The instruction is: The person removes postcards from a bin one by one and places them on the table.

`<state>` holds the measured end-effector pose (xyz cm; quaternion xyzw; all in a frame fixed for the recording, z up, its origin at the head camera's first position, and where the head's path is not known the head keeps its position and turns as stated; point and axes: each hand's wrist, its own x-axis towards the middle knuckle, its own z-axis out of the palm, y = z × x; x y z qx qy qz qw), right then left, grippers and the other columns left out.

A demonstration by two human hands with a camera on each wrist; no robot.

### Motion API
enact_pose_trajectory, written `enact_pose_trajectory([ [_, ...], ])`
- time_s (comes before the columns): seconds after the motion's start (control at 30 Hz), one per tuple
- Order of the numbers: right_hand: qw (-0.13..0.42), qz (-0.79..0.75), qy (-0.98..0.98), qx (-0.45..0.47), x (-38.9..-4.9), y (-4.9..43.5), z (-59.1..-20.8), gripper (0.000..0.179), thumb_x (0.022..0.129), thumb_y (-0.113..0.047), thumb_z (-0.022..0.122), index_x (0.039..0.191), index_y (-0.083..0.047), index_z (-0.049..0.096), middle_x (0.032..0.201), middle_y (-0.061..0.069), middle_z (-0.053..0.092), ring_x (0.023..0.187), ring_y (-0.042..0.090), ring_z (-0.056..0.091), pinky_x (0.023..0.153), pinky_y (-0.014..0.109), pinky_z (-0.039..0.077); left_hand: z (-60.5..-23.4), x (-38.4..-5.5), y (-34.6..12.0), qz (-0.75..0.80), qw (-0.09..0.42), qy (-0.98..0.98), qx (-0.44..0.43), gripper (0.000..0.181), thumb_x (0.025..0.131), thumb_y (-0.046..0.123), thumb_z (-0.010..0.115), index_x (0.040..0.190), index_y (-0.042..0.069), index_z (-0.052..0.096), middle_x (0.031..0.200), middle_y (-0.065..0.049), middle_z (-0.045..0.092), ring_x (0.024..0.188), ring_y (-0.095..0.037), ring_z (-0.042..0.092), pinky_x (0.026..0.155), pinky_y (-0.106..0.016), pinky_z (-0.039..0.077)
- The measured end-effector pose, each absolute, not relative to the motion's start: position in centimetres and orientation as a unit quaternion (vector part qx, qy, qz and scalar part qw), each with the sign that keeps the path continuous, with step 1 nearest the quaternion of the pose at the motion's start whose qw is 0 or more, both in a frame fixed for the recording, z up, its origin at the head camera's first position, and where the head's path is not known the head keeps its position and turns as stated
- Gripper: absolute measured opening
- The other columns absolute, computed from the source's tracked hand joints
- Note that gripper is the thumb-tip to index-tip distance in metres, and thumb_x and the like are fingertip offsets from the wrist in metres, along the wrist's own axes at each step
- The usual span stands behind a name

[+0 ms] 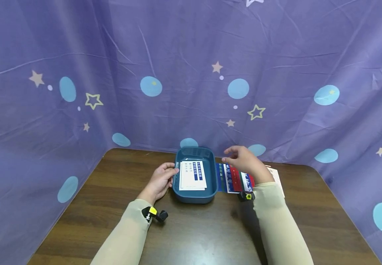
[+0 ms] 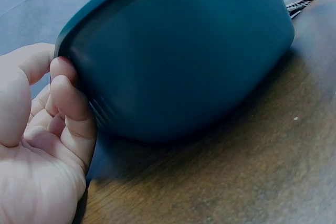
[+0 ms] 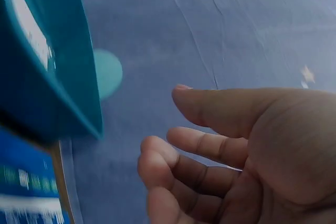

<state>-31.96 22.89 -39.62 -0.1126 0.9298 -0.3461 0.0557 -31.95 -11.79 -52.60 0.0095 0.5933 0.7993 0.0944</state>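
A teal plastic bin stands on the table with white printed cards lying inside it. My left hand grips the bin's left rim, the thumb over the edge and the fingers against the outer wall, as the left wrist view shows of the bin. To the right of the bin my right hand hovers with loosely bent fingers and nothing between them. Beneath that hand lies an overlapping row of colourful printed cards, in blue, white and red, partly covered by the wrist.
A pale sheet or card lies beyond the right forearm. The brown wooden table meets a purple curtain with stars and blue spots at the back and sides. Each wrist wears a small black camera mount.
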Motion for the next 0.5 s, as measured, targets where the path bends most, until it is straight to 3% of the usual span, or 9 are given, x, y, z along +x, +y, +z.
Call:
enact_pose_trajectory([
  [0.23,0.126,-0.325,0.925,-0.15,-33.8,17.1,-39.1,0.052,0.108,-0.033,0.08,0.149,-0.002,0.068,0.115,0.018,0.081,0.099,0.033,0.081,0.084,0.042,0.07,-52.6,-31.9,-11.6,0.8,0.096,0.592,0.006,0.032,0.11,0.004,0.068,0.138,0.001,0.052,0.086,0.002,0.068,0.057,-0.006,0.051,0.049,-0.017,0.045],
  [0.37,0.148,-0.283,0.942,-0.106,-35.3,13.9,-39.1,0.059,0.107,-0.035,0.081,0.154,-0.002,0.065,0.117,0.02,0.082,0.099,0.032,0.083,0.087,0.044,0.071,-52.7,-32.1,-11.6,0.794,0.102,0.599,0.018,0.038,0.11,0.006,0.069,0.142,-0.002,0.05,0.087,0.004,0.069,0.059,-0.006,0.051,0.05,-0.017,0.046],
  [0.5,0.151,-0.244,0.956,-0.067,-36.7,10.7,-39.9,0.053,0.106,-0.035,0.083,0.145,-0.002,0.071,0.114,0.016,0.081,0.1,0.031,0.082,0.084,0.042,0.071,-52.7,-32.1,-12.1,0.791,0.096,0.603,0.012,0.036,0.11,0.006,0.068,0.141,-0.001,0.051,0.086,0.004,0.068,0.058,-0.006,0.05,0.048,-0.017,0.047],
])
